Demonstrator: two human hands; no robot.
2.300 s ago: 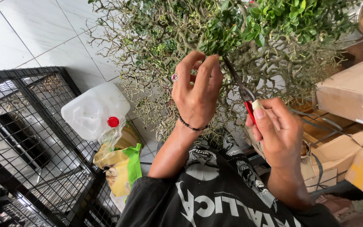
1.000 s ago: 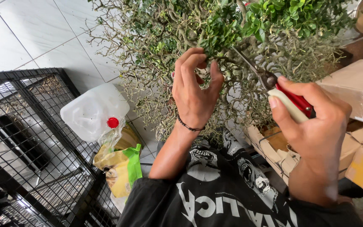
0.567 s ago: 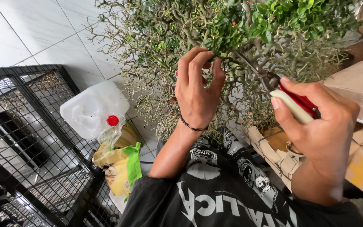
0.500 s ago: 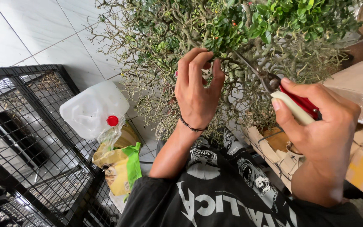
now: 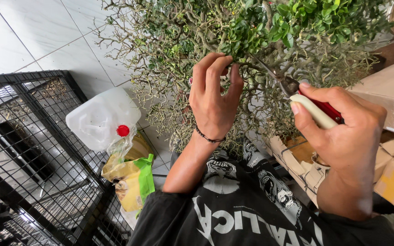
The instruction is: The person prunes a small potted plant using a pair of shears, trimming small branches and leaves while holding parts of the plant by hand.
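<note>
Left hand (image 5: 213, 102) raised, fingers pinching a twig (image 5: 240, 64); right hand (image 5: 343, 132) fisted tight around the shears (image 5: 313, 107), blades into the bush (image 5: 251, 36).

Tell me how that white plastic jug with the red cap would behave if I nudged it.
The white jug lies tilted on the tile floor, so it would probably slide or rock. It looks translucent and thin-walled, likely light. Leaning beside the wire cage, it may shift toward it.
</note>
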